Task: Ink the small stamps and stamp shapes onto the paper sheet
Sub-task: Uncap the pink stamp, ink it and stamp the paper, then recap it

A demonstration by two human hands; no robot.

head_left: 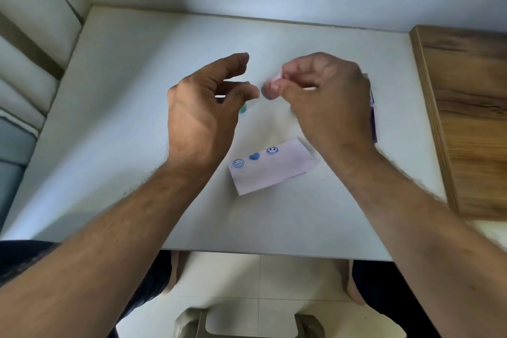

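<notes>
Our right hand (323,96) is pinched around a small pink stamp (270,88), blurry though. Our left hand (203,107) hovers just beside it, fingers loosely spread, holding nothing. Paper sheet (274,167) lies below both hands, already showing three blue prints.

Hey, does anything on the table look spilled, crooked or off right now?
Nothing spilled. The paper sheet lies askew to the table edge, its three blue stamps running along one edge. The right hand is blurred.
</notes>
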